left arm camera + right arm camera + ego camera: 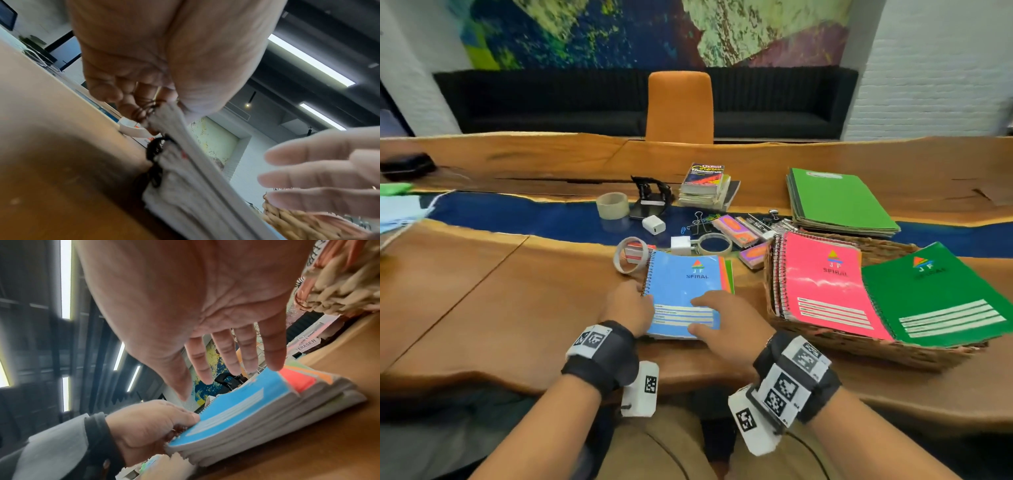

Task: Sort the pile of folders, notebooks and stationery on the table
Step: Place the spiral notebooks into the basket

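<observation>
Notebooks (685, 294), blue one on top, lie stacked on the table (500, 291) just left of the basket (859, 346). The left hand (628, 306) pinches the stack's spiral edge, likely steadying it for lifting; the right hand (726, 325) hovers spread above the cover. Tape, erasers and clips lie beyond.

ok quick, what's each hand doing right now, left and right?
Left hand: grips the spiral edge of the blue spiral notebook atop a small stack.
Right hand: open, fingers spread over the notebook, holding nothing.
</observation>
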`<state>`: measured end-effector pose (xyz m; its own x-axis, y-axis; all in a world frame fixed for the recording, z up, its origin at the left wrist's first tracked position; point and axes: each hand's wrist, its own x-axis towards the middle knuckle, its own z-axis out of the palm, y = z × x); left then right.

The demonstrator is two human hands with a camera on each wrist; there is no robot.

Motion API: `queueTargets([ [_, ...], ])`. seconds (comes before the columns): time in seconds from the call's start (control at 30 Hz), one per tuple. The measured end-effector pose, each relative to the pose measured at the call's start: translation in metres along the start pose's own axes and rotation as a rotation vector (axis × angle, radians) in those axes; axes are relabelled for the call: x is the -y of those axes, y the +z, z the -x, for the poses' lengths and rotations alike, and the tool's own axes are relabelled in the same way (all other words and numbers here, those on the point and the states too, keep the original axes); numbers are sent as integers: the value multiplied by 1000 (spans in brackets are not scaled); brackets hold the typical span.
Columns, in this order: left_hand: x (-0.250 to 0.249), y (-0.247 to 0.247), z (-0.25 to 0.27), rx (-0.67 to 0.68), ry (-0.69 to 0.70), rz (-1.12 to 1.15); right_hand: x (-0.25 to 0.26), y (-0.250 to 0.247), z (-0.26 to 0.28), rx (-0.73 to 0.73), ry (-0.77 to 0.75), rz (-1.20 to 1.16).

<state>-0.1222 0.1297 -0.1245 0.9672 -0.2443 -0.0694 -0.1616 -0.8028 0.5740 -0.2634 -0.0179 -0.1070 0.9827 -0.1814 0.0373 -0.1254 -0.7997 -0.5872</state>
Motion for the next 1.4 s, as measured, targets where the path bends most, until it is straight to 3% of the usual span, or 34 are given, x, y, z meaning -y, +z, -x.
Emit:
queueTargets([
  [0.1,-8,-9,6,-28,-33,175,-1,1,-2,-7,-1,-3],
  [0.23,-29,-26,16,-181,107,462,0,-5,-3,-38,-12,-46],
  [0.33,-44,-37,22,-279,154,659,5,-15,-2,-85,7,-264],
  [0.57,-77,-24,31,-189,212,967,-11,-47,8,-483,29,-779],
  [0.7,-110,15,47,-99,356,980,-31,-75,30,-446,147,-861],
  [0.8,-133,42,52,-97,376,933,-46,-88,50,-401,245,-811],
  [0.9,-156,64,60,-48,395,898,-59,-102,70,-488,291,-769],
  [0.97,-171,77,70,25,497,803,-71,-110,81,-624,343,-787],
  [1.07,-185,87,87,174,728,597,-92,-123,95,-940,376,-704],
  [1.17,-191,99,96,321,825,384,-109,-137,108,-1092,381,-562],
  [1.3,-194,116,99,457,923,134,-123,-147,122,-1153,396,-419],
  [1.4,-193,119,100,434,1023,-90,-125,-150,128,-1165,408,-370],
])
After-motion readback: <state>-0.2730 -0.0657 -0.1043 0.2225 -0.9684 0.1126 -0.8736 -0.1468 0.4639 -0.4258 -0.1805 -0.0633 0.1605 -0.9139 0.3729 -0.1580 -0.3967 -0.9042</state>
